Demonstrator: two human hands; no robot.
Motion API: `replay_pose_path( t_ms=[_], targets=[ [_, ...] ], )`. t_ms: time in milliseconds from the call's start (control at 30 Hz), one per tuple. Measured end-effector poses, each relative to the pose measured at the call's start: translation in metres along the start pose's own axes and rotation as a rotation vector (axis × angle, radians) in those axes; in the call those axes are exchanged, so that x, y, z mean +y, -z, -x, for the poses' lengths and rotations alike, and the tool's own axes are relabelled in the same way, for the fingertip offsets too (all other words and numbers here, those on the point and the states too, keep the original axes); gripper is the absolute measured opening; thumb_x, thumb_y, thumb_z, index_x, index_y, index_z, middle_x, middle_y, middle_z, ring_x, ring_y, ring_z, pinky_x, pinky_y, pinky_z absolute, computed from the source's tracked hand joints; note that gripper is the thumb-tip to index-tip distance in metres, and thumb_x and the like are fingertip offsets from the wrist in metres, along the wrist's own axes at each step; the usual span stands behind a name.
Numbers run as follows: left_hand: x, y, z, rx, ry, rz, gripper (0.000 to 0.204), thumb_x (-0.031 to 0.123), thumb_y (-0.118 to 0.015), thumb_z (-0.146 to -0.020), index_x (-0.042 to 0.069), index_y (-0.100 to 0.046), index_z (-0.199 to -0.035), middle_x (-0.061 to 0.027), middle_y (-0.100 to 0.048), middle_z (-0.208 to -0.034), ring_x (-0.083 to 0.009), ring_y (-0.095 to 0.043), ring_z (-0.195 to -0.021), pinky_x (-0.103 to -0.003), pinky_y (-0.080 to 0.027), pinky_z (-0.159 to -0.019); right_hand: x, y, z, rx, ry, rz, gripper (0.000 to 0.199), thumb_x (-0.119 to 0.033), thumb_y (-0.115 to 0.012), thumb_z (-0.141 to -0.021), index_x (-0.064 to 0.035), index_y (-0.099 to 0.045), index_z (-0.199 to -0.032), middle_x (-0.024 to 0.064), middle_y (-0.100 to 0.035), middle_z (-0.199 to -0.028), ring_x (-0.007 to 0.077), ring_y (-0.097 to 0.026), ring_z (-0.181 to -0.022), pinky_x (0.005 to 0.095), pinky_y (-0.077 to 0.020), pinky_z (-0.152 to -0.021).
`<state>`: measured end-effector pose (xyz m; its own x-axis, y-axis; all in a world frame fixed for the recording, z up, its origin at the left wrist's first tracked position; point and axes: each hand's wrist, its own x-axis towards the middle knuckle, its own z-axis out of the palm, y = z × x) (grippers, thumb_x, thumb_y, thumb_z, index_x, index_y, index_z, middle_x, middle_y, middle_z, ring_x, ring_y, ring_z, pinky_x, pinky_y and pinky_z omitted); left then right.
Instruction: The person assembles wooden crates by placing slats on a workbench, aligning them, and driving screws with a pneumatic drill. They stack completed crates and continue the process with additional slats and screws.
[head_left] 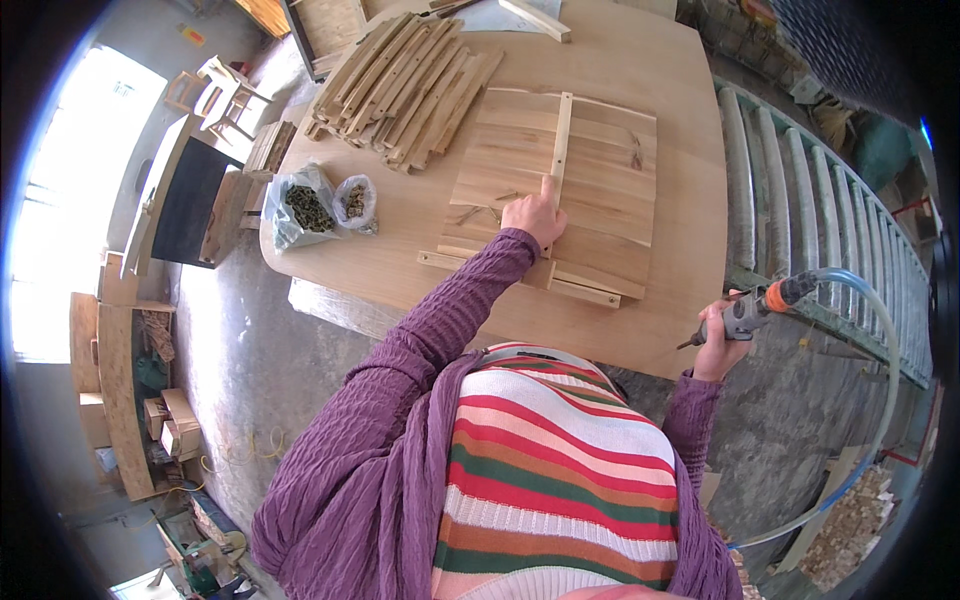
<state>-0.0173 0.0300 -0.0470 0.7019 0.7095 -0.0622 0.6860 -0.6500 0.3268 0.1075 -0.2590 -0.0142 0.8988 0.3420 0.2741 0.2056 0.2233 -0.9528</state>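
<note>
My left hand [538, 216] lies on a square panel of pale wood boards [610, 185], fingers mostly curled. Its index finger points along a narrow wooden strip [563, 135] with small holes and presses on it. The palm side is hidden. My right hand [716, 350] is wrapped round a grey air screwdriver [742, 318] with an orange collar, held off the table's near right edge. Its bit points left, apart from the panel. Two short strips lie at the panel's near edge, one a wooden batten [585, 291].
On the wooden table [690, 150] are stacked wooden slats [395, 85] and two plastic bags of small screw-like hardware, the larger bag [300, 208] at left. A clear air hose [890, 370] curves down at right. Beyond stands a roller conveyor [810, 180]; wooden chairs [225, 100] stand far left.
</note>
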Motion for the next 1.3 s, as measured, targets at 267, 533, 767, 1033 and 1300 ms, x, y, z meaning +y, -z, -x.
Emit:
replay_pose_path(
  t_ms=[267,533,767,1033,1300],
  targets=[
    [-0.002,0.001,0.001,0.003,-0.028,0.015,0.067,0.034,-0.051,-0.078,0.003,-0.031,-0.134,-0.02,-0.063,-0.069,-0.0357,-0.063,-0.069,-0.046,-0.05,-0.064,-0.002,0.0,0.002,-0.001,0.007,0.008,0.042,-0.004,-0.063,-0.073,0.0021,-0.048,-0.111,0.0034,-0.055,-0.078,0.0113,-0.054,-0.067,0.0263,-0.0466,-0.062],
    [-0.006,-0.002,0.002,0.013,-0.005,0.067,0.066,0.034,-0.051,-0.077,0.005,-0.032,-0.133,-0.0197,-0.064,-0.072,-0.0366,-0.063,-0.071,-0.046,-0.05,-0.067,-0.005,0.004,-0.002,-0.015,0.023,-0.005,0.039,-0.006,-0.062,-0.075,0.0019,-0.047,-0.11,0.003,-0.054,-0.075,0.0115,-0.053,-0.067,0.0264,-0.0457,-0.064],
    [-0.006,0.0,0.004,0.02,0.014,0.076,0.066,0.035,-0.052,-0.077,0.005,-0.034,-0.133,-0.0196,-0.064,-0.074,-0.0366,-0.063,-0.073,-0.047,-0.05,-0.067,-0.02,-0.005,0.002,-0.07,-0.027,0.009,0.039,-0.002,-0.058,-0.076,0.0024,-0.045,-0.112,0.0029,-0.054,-0.075,0.0115,-0.053,-0.069,0.027,-0.0441,-0.069],
    [-0.056,0.03,-0.004,0.234,0.076,0.303,0.043,0.035,-0.057,-0.08,0.015,-0.053,-0.118,-0.0155,-0.065,-0.078,-0.0303,-0.064,-0.074,-0.04,-0.05,-0.067,-0.024,-0.014,0.018,0.044,0.04,0.098,0.04,-0.003,-0.061,-0.074,0.004,-0.047,-0.111,0.0013,-0.054,-0.073,0.0105,-0.053,-0.066,0.0252,-0.0428,-0.068],
    [-0.139,0.03,0.014,0.08,-0.372,0.469,0.018,0.019,-0.064,-0.077,0.01,-0.068,-0.092,-0.007,-0.057,-0.08,-0.0192,-0.056,-0.074,-0.03,-0.046,-0.069,-0.013,-0.023,0.029,0.119,0.181,0.195,0.032,-0.008,-0.063,-0.077,0.003,-0.048,-0.104,0.0024,-0.055,-0.072,0.0103,-0.053,-0.065,0.026,-0.044,-0.067]
  ],
)
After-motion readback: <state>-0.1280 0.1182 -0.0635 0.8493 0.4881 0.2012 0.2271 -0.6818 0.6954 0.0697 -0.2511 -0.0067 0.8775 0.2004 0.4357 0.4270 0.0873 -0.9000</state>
